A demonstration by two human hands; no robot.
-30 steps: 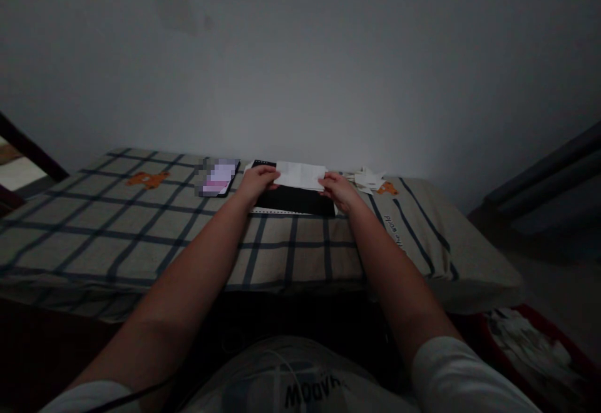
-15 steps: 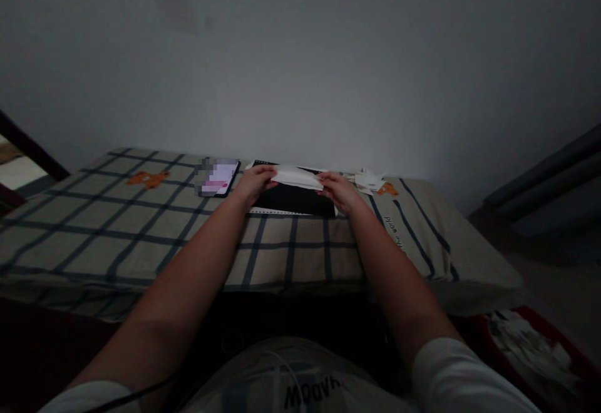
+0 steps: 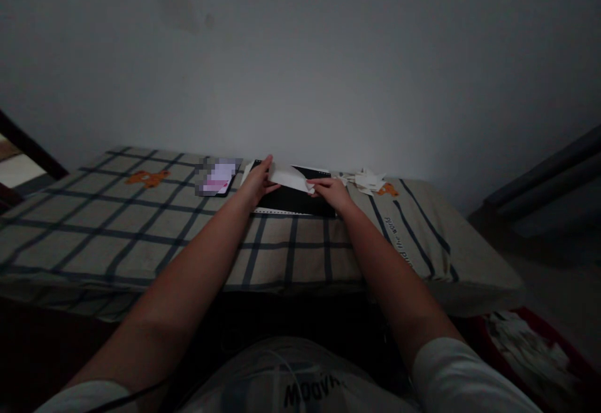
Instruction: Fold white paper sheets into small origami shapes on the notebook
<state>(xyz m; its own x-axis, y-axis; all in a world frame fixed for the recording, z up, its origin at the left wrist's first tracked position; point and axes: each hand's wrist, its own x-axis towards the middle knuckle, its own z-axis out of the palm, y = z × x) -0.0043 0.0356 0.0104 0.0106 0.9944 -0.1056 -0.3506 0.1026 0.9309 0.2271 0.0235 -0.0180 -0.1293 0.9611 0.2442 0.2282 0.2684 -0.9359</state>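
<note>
A white sheet of paper lies folded over a black notebook on a checked bed cover. My left hand presses on the paper's left end with fingers stretched out. My right hand pinches the paper's right end between thumb and fingers. Both forearms reach forward from the bottom of the view.
A phone with a lit screen lies just left of the notebook. A small heap of white paper scraps sits to the right. A plain wall rises behind the bed. Crumpled cloth in a red container is at the lower right.
The paper went from a wide flat sheet to a narrower folded one. My right hand moved left with the paper's end, and my left hand's fingers stretched out over the left end.
</note>
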